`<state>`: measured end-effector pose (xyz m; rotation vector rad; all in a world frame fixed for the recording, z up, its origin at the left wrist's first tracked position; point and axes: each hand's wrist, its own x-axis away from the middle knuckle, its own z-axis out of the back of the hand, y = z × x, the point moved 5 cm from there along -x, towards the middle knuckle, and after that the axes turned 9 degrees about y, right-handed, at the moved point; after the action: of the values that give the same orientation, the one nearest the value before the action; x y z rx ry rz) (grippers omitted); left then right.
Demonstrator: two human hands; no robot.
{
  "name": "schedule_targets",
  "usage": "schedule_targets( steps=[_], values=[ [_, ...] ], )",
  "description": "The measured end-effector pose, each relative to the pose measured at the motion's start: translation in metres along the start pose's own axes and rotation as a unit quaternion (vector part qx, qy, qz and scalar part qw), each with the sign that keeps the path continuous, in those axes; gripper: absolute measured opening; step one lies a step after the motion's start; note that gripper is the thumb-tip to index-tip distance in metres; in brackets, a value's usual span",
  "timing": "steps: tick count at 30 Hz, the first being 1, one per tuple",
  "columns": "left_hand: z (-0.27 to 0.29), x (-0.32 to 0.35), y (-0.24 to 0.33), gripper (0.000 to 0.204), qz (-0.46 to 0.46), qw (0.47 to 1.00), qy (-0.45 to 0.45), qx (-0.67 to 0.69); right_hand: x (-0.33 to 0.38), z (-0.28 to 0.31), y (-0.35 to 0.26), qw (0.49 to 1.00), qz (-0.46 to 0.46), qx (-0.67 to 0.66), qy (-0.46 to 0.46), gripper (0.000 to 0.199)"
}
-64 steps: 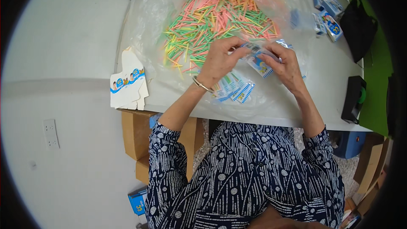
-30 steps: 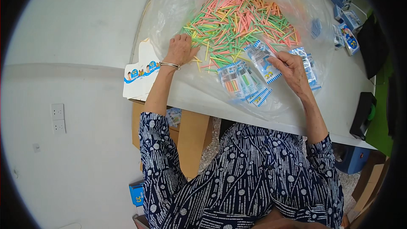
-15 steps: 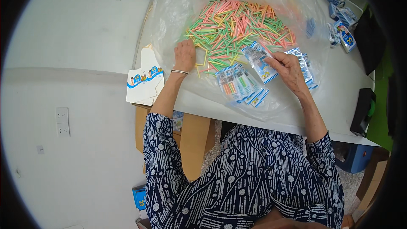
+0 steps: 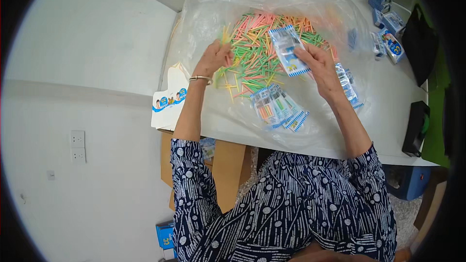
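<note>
Your right hand point(image 4: 324, 70) pinches a clear packet point(image 4: 287, 51) between thumb and fingers, held up over the heap of coloured sticks point(image 4: 259, 51); its long axis runs from upper left to lower right, the blue-printed end nearest your palm. Your left hand point(image 4: 213, 59) is loosely closed at the heap's left edge, and you cannot tell what it grips. Filled packets point(image 4: 279, 108) lie fanned just below the heap, on the plastic sheet point(image 4: 218, 116). Bare white table point(image 4: 388, 116) lies to your right, before the black case point(image 4: 417, 127).
</note>
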<state>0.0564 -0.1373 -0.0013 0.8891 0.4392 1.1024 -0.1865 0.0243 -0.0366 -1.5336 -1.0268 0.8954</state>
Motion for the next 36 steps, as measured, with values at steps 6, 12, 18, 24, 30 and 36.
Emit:
schedule_targets(
  steps=[6,12,18,24,30,36],
  values=[
    [-0.084,0.010,0.030,0.025,0.150,0.885,-0.266,0.351,-0.051,-0.028,-0.024,0.990,0.041,-0.130,0.021,0.026],
    [-0.137,0.024,0.038,0.028,0.194,0.802,-0.322,0.464,-0.070,-0.045,0.001,0.984,-0.026,-0.167,-0.060,0.023],
    [-0.150,0.019,0.033,0.028,0.163,0.797,-0.339,0.472,-0.075,-0.052,0.030,0.980,-0.087,-0.171,-0.049,0.020],
    [-0.149,0.017,0.028,0.020,0.227,0.792,-0.305,0.477,-0.077,-0.051,0.036,0.983,-0.081,-0.161,-0.036,0.022],
    [-0.129,-0.005,0.020,0.013,0.194,0.737,-0.181,0.622,-0.057,-0.042,0.019,0.971,-0.008,-0.228,0.074,0.020],
    [-0.146,0.003,0.045,0.018,0.068,0.802,0.028,0.593,-0.039,-0.054,0.063,0.809,-0.128,-0.557,0.138,0.020]
  ],
)
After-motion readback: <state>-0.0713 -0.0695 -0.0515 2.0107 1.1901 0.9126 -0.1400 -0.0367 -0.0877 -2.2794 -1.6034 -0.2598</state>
